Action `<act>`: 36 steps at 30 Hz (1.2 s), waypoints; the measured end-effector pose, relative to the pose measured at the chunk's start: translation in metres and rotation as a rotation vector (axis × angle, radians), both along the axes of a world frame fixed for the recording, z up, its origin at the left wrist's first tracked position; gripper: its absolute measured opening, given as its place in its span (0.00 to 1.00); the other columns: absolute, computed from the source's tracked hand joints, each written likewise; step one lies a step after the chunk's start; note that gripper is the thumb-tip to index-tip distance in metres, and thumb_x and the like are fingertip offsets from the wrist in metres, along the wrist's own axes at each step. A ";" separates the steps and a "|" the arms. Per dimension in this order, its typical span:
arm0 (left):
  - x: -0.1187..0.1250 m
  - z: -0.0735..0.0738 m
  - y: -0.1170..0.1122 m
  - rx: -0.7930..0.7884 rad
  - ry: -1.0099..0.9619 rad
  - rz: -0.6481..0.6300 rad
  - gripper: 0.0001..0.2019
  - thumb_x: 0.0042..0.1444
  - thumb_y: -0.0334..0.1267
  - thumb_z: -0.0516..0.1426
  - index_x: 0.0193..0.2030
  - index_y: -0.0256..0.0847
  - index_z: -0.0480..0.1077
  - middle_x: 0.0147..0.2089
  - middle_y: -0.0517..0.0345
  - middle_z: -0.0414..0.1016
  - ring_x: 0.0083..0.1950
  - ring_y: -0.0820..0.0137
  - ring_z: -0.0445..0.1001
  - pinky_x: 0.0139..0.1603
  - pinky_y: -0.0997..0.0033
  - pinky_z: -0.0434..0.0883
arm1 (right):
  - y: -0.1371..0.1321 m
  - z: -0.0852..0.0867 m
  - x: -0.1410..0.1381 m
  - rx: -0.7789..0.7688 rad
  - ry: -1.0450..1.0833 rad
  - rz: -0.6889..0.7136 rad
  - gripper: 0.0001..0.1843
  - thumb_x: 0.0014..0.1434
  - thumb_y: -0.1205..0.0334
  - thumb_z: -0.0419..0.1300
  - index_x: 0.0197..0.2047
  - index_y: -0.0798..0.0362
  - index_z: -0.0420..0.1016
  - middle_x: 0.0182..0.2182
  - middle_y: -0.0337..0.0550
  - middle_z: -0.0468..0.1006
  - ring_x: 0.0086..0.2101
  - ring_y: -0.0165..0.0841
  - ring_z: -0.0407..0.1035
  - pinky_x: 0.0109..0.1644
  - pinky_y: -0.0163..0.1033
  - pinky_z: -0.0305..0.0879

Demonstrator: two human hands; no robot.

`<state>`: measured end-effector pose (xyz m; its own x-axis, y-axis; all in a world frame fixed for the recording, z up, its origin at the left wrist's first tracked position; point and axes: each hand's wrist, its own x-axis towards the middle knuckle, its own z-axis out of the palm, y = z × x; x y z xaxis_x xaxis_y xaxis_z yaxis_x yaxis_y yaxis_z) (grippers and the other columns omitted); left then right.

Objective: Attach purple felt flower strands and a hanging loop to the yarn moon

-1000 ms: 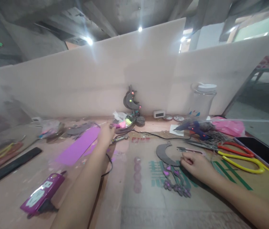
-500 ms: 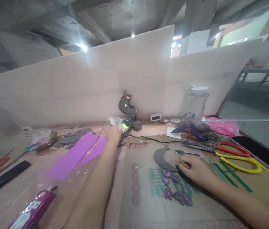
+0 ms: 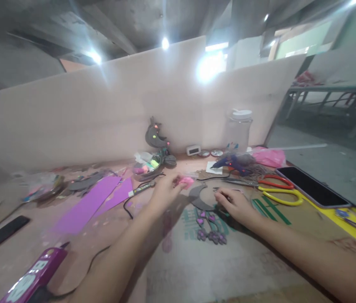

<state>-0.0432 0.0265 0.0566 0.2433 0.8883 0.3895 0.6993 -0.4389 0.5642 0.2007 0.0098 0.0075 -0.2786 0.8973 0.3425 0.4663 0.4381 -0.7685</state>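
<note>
My left hand (image 3: 163, 194) is closed on a small bright pink piece (image 3: 186, 182), perhaps in clear plastic; its exact kind is not plain. Just right of it lies a flat grey crescent (image 3: 198, 198), with strings of purple hearts and grey-purple flowers (image 3: 211, 236) below. My right hand (image 3: 235, 204) rests on the cardboard at the crescent's right tip, fingers curled in; what they hold, if anything, is hidden. Behind that hand, small snips (image 3: 217, 189) are mostly covered. A round clear dish (image 3: 148, 173) with colourful bits stands at the back.
Purple sheets (image 3: 86, 206) and a purple device (image 3: 35, 273) lie left. A blue glue gun (image 3: 231, 162), yellow-and-red-handled scissors (image 3: 280, 195) and a phone (image 3: 313, 185) are at right. A decorated grey crescent figure (image 3: 156, 134) stands by the partition, a clear jar (image 3: 240, 130) further right.
My left hand has come back from the dish toward the grey crescent, with the pink piece now in its fingers. My right hand stays beside the crescent. The view has shifted right.
</note>
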 end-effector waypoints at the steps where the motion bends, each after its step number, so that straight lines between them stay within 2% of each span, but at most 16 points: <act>1: 0.009 -0.006 -0.010 0.024 -0.007 -0.005 0.10 0.61 0.41 0.55 0.41 0.39 0.74 0.39 0.54 0.78 0.41 0.67 0.74 0.42 0.71 0.70 | -0.002 0.003 -0.001 -0.024 0.031 0.017 0.19 0.60 0.48 0.50 0.26 0.52 0.67 0.23 0.39 0.67 0.27 0.32 0.62 0.32 0.36 0.55; 2: 0.016 -0.013 -0.019 0.059 -0.004 -0.016 0.09 0.61 0.41 0.55 0.42 0.39 0.73 0.40 0.54 0.76 0.42 0.67 0.73 0.44 0.70 0.69 | -0.004 0.005 -0.002 -0.048 0.049 0.028 0.19 0.61 0.48 0.49 0.29 0.53 0.70 0.23 0.39 0.68 0.28 0.32 0.63 0.32 0.36 0.56; 5: 0.026 -0.036 -0.035 0.341 0.209 -0.113 0.06 0.63 0.36 0.53 0.40 0.38 0.69 0.42 0.51 0.73 0.46 0.64 0.71 0.48 0.65 0.69 | -0.008 0.008 -0.006 -0.124 0.094 0.041 0.23 0.62 0.46 0.46 0.34 0.53 0.74 0.22 0.37 0.66 0.25 0.31 0.62 0.28 0.35 0.56; 9: 0.025 -0.055 -0.040 0.393 0.301 -0.204 0.06 0.64 0.34 0.51 0.42 0.38 0.68 0.44 0.50 0.72 0.47 0.65 0.71 0.48 0.65 0.70 | -0.008 0.004 -0.010 -0.209 0.107 0.055 0.19 0.57 0.46 0.53 0.26 0.53 0.70 0.18 0.35 0.64 0.21 0.29 0.60 0.25 0.34 0.54; 13: 0.025 -0.054 -0.042 0.421 0.406 -0.313 0.08 0.66 0.35 0.49 0.46 0.40 0.69 0.47 0.52 0.73 0.47 0.66 0.71 0.48 0.67 0.70 | -0.002 0.000 -0.008 -0.250 0.081 0.054 0.23 0.58 0.45 0.50 0.21 0.52 0.65 0.16 0.35 0.64 0.20 0.28 0.59 0.25 0.34 0.54; 17: 0.031 -0.043 -0.042 0.390 0.546 -0.345 0.12 0.67 0.35 0.47 0.48 0.38 0.70 0.47 0.50 0.74 0.47 0.64 0.72 0.46 0.67 0.69 | 0.008 -0.004 -0.005 -0.285 0.005 0.085 0.21 0.54 0.46 0.55 0.19 0.53 0.65 0.16 0.36 0.67 0.20 0.29 0.61 0.26 0.35 0.55; 20: 0.033 -0.029 -0.029 0.248 0.516 -0.387 0.17 0.60 0.50 0.55 0.46 0.38 0.72 0.42 0.52 0.76 0.44 0.64 0.74 0.44 0.68 0.70 | 0.013 -0.007 -0.005 -0.294 -0.042 0.086 0.18 0.54 0.50 0.54 0.20 0.53 0.67 0.17 0.37 0.69 0.21 0.29 0.61 0.27 0.35 0.56; 21: 0.031 -0.023 -0.020 0.188 0.496 -0.336 0.18 0.58 0.51 0.57 0.49 0.41 0.71 0.44 0.53 0.77 0.46 0.65 0.74 0.46 0.70 0.70 | 0.013 -0.008 -0.005 -0.287 -0.053 0.084 0.18 0.54 0.50 0.53 0.21 0.53 0.67 0.18 0.37 0.69 0.21 0.30 0.62 0.27 0.35 0.56; 22: 0.025 -0.018 -0.010 0.141 0.482 -0.189 0.15 0.59 0.49 0.57 0.49 0.45 0.72 0.45 0.56 0.77 0.46 0.66 0.74 0.47 0.72 0.70 | 0.012 -0.009 -0.006 -0.277 -0.062 0.083 0.17 0.55 0.50 0.53 0.21 0.53 0.66 0.18 0.37 0.69 0.22 0.30 0.62 0.28 0.35 0.57; 23: 0.016 -0.012 0.001 0.133 0.473 -0.059 0.12 0.62 0.45 0.55 0.47 0.45 0.73 0.45 0.54 0.77 0.46 0.66 0.74 0.48 0.70 0.70 | 0.011 -0.010 -0.006 -0.260 -0.067 0.080 0.17 0.55 0.50 0.53 0.22 0.52 0.65 0.19 0.37 0.69 0.23 0.31 0.63 0.29 0.36 0.57; 25: -0.008 -0.003 0.026 0.135 0.459 0.163 0.14 0.66 0.38 0.48 0.47 0.39 0.73 0.48 0.45 0.76 0.50 0.60 0.73 0.52 0.62 0.68 | 0.008 -0.011 -0.007 -0.203 -0.059 0.057 0.18 0.57 0.49 0.52 0.22 0.52 0.64 0.20 0.36 0.68 0.25 0.31 0.62 0.30 0.35 0.58; 28: -0.052 -0.002 0.057 0.107 0.458 0.457 0.14 0.65 0.34 0.49 0.50 0.31 0.71 0.52 0.35 0.72 0.56 0.53 0.69 0.56 0.49 0.66 | 0.006 -0.014 -0.009 -0.142 -0.028 0.012 0.19 0.59 0.47 0.51 0.24 0.51 0.63 0.21 0.36 0.66 0.25 0.31 0.62 0.29 0.35 0.58; 29: -0.064 -0.005 0.065 0.086 0.466 0.512 0.13 0.64 0.35 0.51 0.50 0.30 0.71 0.52 0.36 0.71 0.56 0.53 0.69 0.55 0.48 0.67 | 0.006 -0.015 -0.009 -0.141 -0.023 0.007 0.19 0.59 0.47 0.51 0.24 0.51 0.63 0.21 0.36 0.66 0.25 0.31 0.62 0.29 0.35 0.58; 31: -0.080 -0.015 0.075 0.041 0.490 0.551 0.16 0.62 0.41 0.56 0.54 0.37 0.67 0.55 0.47 0.70 0.52 0.61 0.72 0.51 0.53 0.72 | 0.008 -0.018 -0.010 -0.154 -0.028 0.014 0.19 0.59 0.47 0.51 0.25 0.51 0.64 0.21 0.36 0.66 0.25 0.31 0.62 0.29 0.35 0.59; 34: -0.088 -0.031 0.083 -0.014 0.518 0.534 0.17 0.62 0.42 0.56 0.56 0.38 0.66 0.55 0.49 0.70 0.50 0.63 0.73 0.49 0.55 0.74 | 0.010 -0.020 -0.009 -0.149 -0.054 0.024 0.18 0.59 0.47 0.52 0.25 0.51 0.64 0.22 0.36 0.67 0.26 0.32 0.63 0.30 0.35 0.59; 36: -0.090 -0.036 0.085 -0.035 0.527 0.538 0.17 0.62 0.41 0.56 0.56 0.37 0.66 0.55 0.48 0.70 0.51 0.62 0.73 0.49 0.55 0.73 | 0.010 -0.020 -0.009 -0.143 -0.076 0.032 0.18 0.59 0.48 0.52 0.25 0.52 0.65 0.22 0.36 0.67 0.26 0.32 0.63 0.30 0.35 0.59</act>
